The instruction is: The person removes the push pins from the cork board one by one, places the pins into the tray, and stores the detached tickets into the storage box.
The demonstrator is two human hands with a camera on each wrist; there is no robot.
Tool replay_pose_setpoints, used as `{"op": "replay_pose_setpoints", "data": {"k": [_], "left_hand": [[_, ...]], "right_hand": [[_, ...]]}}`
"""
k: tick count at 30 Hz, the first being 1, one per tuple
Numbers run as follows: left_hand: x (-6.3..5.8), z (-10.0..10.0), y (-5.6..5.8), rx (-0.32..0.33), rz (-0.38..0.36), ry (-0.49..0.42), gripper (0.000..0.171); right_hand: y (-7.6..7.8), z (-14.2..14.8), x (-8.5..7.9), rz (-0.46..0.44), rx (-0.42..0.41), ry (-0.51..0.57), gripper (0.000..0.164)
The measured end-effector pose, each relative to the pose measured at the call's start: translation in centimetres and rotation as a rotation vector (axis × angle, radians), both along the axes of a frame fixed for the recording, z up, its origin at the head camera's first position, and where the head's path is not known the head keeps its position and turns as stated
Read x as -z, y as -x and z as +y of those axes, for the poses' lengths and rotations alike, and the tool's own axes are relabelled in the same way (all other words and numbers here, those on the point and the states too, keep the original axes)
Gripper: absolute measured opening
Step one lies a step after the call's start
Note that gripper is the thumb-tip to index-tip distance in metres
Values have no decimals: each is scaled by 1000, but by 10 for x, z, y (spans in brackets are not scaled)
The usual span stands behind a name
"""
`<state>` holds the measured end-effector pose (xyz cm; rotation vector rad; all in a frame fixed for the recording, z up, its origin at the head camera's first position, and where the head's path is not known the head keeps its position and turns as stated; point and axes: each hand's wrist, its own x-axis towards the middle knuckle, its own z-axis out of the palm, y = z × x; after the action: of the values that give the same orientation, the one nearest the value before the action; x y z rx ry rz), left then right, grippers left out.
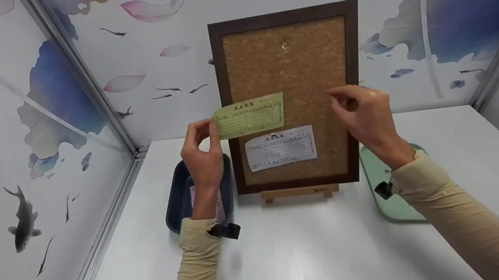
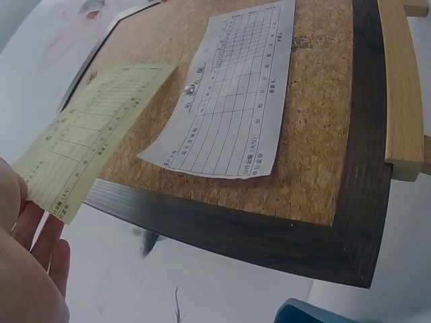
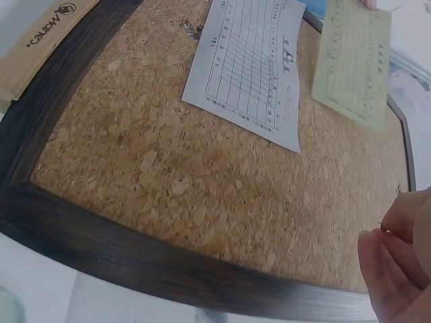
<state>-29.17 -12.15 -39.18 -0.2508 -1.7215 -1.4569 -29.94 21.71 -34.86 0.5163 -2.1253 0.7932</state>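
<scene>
My left hand (image 1: 203, 156) pinches the left end of a yellow-green printed form slip (image 1: 251, 116), held in front of the corkboard (image 1: 289, 76). Below that slip, a white form slip (image 1: 281, 149) hangs on the cork, with a small clear pushpin (image 2: 189, 89) at its top edge. At the board's right side is my right hand (image 1: 363, 110), thumb and forefinger together. Between those fingertips the right wrist view shows the thin tip of a pin (image 3: 381, 225); the rest of it is hidden by the fingers.
The board leans on a wooden easel (image 1: 300, 192). To the left stands a dark blue tray (image 1: 174, 211) with pinkish paper inside, partly behind the left forearm. A green tray (image 1: 393, 208) lies at right under the right wrist. White printed walls (image 1: 173, 110) surround the table.
</scene>
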Motion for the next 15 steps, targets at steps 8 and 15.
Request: {"op": "replay_pose_setpoints", "data": {"k": [8,15], "left_hand": [[5,-15,-9,28,-20,-12,19],[8,-33,-16,-1,-48,-46,20]], "right_hand": [[-11,24,11,17,27,51,19],[-21,46,27,29,73,166,17]]}}
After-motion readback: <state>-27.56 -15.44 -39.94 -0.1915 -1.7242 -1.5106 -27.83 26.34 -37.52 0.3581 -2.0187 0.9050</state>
